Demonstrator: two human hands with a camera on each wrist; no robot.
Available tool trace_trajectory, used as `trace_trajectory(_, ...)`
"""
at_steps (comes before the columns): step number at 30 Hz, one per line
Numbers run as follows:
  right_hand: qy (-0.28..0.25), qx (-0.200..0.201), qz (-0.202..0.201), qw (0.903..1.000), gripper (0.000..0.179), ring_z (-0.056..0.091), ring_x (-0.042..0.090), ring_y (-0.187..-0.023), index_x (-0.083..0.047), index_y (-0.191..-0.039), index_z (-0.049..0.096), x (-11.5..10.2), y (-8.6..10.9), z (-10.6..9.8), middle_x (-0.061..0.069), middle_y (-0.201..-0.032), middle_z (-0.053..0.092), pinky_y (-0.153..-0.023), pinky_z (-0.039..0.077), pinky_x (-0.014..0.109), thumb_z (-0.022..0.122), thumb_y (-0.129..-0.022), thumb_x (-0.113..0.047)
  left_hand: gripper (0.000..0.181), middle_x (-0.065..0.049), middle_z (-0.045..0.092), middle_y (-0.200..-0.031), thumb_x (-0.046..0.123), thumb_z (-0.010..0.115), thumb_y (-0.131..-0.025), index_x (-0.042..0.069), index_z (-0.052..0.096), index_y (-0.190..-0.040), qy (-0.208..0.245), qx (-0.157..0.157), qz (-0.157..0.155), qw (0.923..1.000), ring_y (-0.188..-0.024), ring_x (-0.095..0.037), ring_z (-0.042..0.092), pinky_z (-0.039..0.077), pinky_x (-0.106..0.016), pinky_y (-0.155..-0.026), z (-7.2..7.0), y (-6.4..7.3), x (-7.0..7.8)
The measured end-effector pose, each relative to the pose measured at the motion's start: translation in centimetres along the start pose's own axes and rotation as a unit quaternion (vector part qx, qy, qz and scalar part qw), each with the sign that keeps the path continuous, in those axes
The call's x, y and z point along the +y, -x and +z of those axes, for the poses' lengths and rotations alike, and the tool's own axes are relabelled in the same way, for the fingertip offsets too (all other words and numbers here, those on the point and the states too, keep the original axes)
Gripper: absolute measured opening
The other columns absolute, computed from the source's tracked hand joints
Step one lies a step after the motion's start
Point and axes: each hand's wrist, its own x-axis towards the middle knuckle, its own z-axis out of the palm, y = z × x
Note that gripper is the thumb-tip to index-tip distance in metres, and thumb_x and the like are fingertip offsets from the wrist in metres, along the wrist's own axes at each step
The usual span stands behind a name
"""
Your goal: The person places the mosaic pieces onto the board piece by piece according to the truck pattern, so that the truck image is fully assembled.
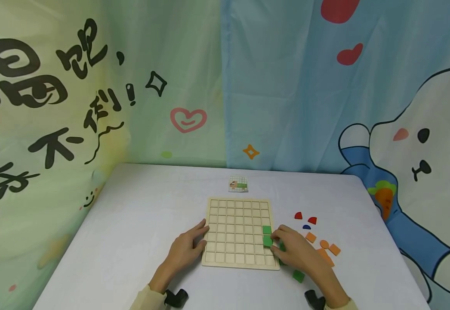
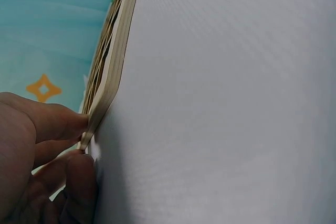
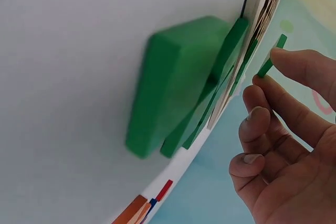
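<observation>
A square wooden grid board (image 1: 234,232) lies on the table. My left hand (image 1: 188,247) rests against its left edge, fingertips touching the rim (image 2: 107,90). On the board's right side, my right hand (image 1: 294,247) pinches a green square tile (image 3: 273,59) between thumb and index finger, just above the grid. In the head view this tile (image 1: 267,241) shows beside the fingertips. Another green tile (image 1: 266,230) sits in the grid right behind it. More green tiles (image 3: 184,77) lie by the board's right edge, partly hidden under my right hand in the head view.
Orange pieces (image 1: 324,244), two red pieces (image 1: 298,215) and a blue piece (image 1: 306,227) are scattered right of the board. A small picture card (image 1: 238,184) lies behind the board. One loose green tile (image 1: 298,276) is near my right wrist. Printed curtains hang behind the table.
</observation>
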Motion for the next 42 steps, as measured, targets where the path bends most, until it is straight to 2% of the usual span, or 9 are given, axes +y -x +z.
trace_trajectory(7,0.0,0.003,-0.023,0.9997,0.018,0.052,0.008,-0.085,-0.013,-0.109,0.077,-0.2,-0.7,0.3,-0.006,-0.101,0.066,-0.079,0.051,0.028,0.08,-0.092,-0.018,0.047,-0.007,0.054,-0.162,0.012,0.069,-0.099,0.009,0.065,-0.145,0.002,0.001,-0.002,1.0,-0.05,0.001,0.039,0.036,-0.02,-0.052,-0.1,0.0,-0.1)
trace_trajectory(15,0.003,0.014,-0.04,0.9991,0.018,0.055,0.008,-0.084,-0.01,-0.108,0.077,-0.7,-1.1,0.7,-0.004,-0.1,0.067,-0.081,0.054,0.029,0.081,-0.091,-0.016,0.047,-0.008,0.054,-0.162,0.011,0.069,-0.099,0.008,0.065,-0.145,0.002,0.001,0.001,1.0,-0.05,0.001,0.039,0.036,-0.02,-0.052,0.0,0.0,-0.1)
trace_trajectory(26,0.016,0.024,-0.048,0.9985,0.019,0.053,0.007,-0.082,-0.009,-0.108,0.077,-1.2,-1.6,0.9,-0.004,-0.098,0.065,-0.08,0.054,0.032,0.082,-0.091,-0.015,0.046,-0.007,0.054,-0.162,0.012,0.069,-0.099,0.008,0.065,-0.145,-0.003,0.0,0.0,1.0,-0.05,0.001,0.039,0.037,-0.02,-0.052,0.1,-0.1,-0.1)
trace_trajectory(33,0.016,0.019,-0.041,0.9989,0.019,0.057,0.008,-0.086,-0.009,-0.108,0.077,-1.1,-1.9,1.2,-0.003,-0.102,0.067,-0.084,0.056,0.034,0.081,-0.091,-0.016,0.046,-0.008,0.054,-0.161,0.011,0.069,-0.099,0.007,0.065,-0.145,0.002,-0.001,0.002,1.0,-0.049,0.001,0.039,0.036,-0.02,-0.049,0.0,-0.1,0.0)
trace_trajectory(42,0.016,0.009,-0.032,0.9993,0.019,0.053,0.009,-0.085,-0.01,-0.108,0.076,-1.2,-2.1,1.4,-0.002,-0.101,0.065,-0.083,0.054,0.034,0.082,-0.091,-0.016,0.046,-0.008,0.055,-0.161,0.011,0.07,-0.098,0.008,0.066,-0.144,0.001,0.002,0.002,1.0,-0.049,0.001,0.04,0.036,-0.02,-0.05,0.0,0.0,-0.1)
